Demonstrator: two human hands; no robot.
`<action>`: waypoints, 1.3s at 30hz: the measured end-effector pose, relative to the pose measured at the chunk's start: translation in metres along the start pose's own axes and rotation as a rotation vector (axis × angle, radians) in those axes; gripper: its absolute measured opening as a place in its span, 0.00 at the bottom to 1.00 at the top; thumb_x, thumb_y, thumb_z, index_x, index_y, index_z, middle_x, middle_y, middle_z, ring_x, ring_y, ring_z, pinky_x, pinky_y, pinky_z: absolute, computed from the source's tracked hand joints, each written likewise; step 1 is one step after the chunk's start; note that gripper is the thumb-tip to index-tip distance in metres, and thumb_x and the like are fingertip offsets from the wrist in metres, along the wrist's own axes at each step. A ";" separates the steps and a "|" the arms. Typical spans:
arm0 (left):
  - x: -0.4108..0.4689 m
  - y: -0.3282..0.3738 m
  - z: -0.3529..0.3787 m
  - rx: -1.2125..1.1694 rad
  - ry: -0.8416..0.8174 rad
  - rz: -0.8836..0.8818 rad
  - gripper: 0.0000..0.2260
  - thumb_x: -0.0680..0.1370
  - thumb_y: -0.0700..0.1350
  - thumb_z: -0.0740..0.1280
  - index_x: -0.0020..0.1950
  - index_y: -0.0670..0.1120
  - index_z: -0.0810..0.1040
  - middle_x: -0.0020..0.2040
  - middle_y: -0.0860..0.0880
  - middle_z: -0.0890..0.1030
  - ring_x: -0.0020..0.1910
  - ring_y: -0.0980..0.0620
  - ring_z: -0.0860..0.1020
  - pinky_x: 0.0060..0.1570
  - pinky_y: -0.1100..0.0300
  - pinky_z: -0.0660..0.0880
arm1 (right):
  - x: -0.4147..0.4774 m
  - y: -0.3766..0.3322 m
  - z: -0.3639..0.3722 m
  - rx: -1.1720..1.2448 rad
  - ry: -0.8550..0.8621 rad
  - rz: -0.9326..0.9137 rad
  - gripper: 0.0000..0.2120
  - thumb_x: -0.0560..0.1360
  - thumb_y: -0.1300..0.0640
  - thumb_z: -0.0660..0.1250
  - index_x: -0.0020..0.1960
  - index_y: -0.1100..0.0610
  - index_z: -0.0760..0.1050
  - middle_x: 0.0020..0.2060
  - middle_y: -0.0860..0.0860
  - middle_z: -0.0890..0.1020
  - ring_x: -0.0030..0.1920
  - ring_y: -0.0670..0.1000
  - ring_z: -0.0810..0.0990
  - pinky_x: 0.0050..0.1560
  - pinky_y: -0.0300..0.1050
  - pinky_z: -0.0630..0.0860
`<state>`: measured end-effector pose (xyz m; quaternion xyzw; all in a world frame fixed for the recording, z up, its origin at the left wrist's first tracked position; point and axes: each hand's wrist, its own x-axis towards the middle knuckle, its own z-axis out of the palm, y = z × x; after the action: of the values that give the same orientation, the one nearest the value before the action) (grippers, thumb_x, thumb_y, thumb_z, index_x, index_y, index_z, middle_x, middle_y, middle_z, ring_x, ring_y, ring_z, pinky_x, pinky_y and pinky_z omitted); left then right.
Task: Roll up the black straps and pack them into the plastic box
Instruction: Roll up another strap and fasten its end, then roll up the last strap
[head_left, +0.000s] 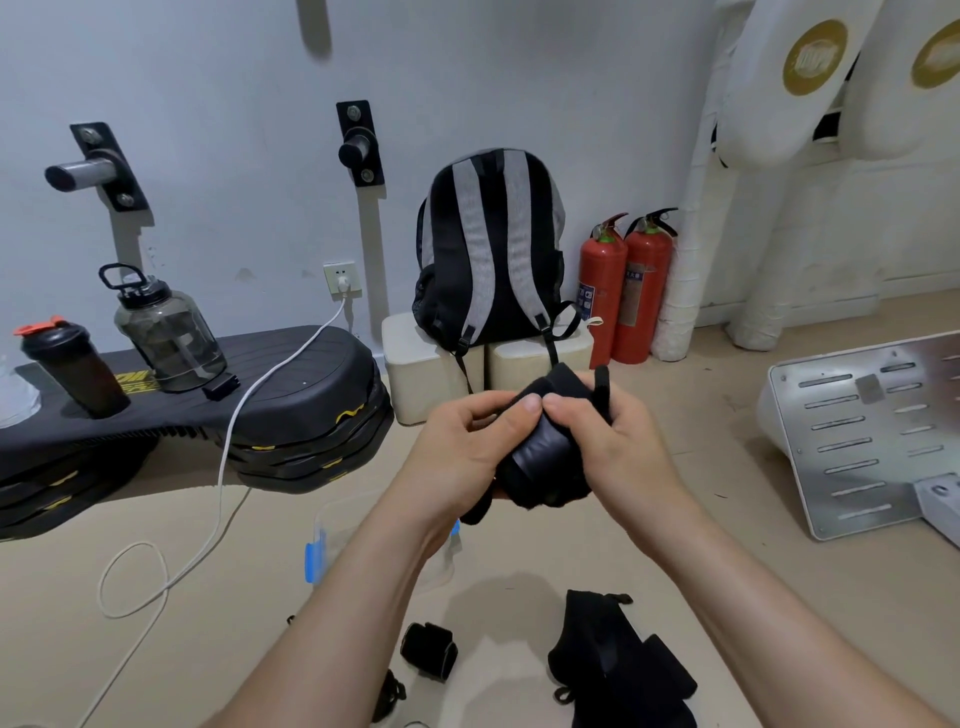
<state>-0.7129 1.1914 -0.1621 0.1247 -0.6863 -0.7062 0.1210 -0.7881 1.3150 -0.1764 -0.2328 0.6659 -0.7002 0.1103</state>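
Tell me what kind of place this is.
Likely a gym or boxing training room: white punch pads hang at upper right, black step platforms are stacked at left, and a shaker bottle and water jug stand on the top one.

Black strap (540, 457); grey-striped black backpack (491, 249); red extinguishers (626, 291); blue-clipped box (332, 540).

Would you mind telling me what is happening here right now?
A person is rolling a black strap in mid-air, gripping it with the left hand and right hand, thumbs on the roll. The clear plastic box with a blue latch sits on the floor under the left forearm; its contents are hidden. A rolled strap and a loose pile of straps lie on the floor nearer the person, not yet packed.
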 end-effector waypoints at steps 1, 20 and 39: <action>0.000 0.000 0.000 -0.014 0.021 0.026 0.10 0.80 0.46 0.67 0.57 0.42 0.83 0.47 0.41 0.86 0.44 0.43 0.85 0.37 0.54 0.81 | 0.001 0.000 0.000 -0.017 0.004 -0.024 0.11 0.72 0.50 0.66 0.45 0.57 0.80 0.39 0.58 0.82 0.39 0.55 0.81 0.31 0.51 0.78; -0.012 0.019 -0.033 0.027 -0.055 0.080 0.26 0.73 0.54 0.69 0.70 0.56 0.72 0.57 0.52 0.83 0.60 0.51 0.81 0.61 0.46 0.77 | 0.001 -0.020 -0.010 0.131 -0.356 0.213 0.19 0.68 0.53 0.68 0.55 0.61 0.80 0.46 0.59 0.86 0.48 0.60 0.85 0.52 0.56 0.82; 0.002 -0.082 -0.055 0.212 -0.291 -0.389 0.27 0.66 0.59 0.73 0.60 0.48 0.76 0.41 0.49 0.83 0.34 0.53 0.80 0.36 0.60 0.76 | 0.007 0.030 -0.001 -0.410 -0.420 0.495 0.11 0.81 0.46 0.64 0.58 0.51 0.77 0.37 0.51 0.80 0.33 0.49 0.76 0.35 0.40 0.74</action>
<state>-0.6957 1.1409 -0.2451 0.1636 -0.7296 -0.6510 -0.1308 -0.7996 1.3098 -0.2047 -0.2207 0.7910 -0.4416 0.3614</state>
